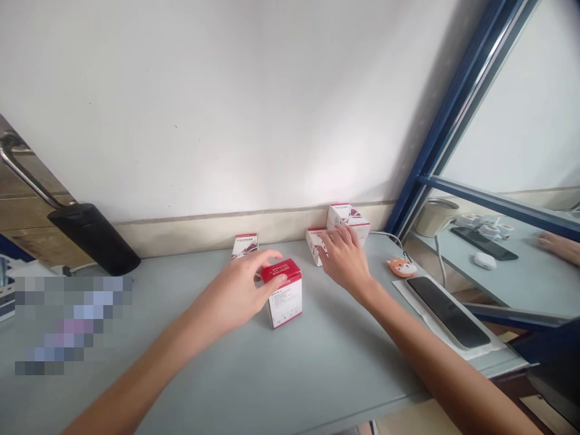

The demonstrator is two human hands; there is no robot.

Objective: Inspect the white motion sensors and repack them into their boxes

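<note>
My left hand [242, 285] is around a small red-and-white carton [286, 302] printed "DETECTOR", which stands slightly tilted on the grey table. The thumb presses near its top front edge; the other fingertips are partly hidden behind it. Farther back on the right, my right hand [343, 257] has its fingers stretched over two similar cartons, a lower one [312, 244] and a taller one [347, 214]. Whether the fingertips touch them I cannot tell. Another white carton [245, 243] stands by the wall, behind my left hand.
A dark phone [448, 311] lies on a white sheet at the right, below an orange animal-shaped case [401, 267]. A black cylindrical object [95, 238] leans at the back left. The wall and a blue-framed glass panel [493, 199] bound the grey table [217, 386].
</note>
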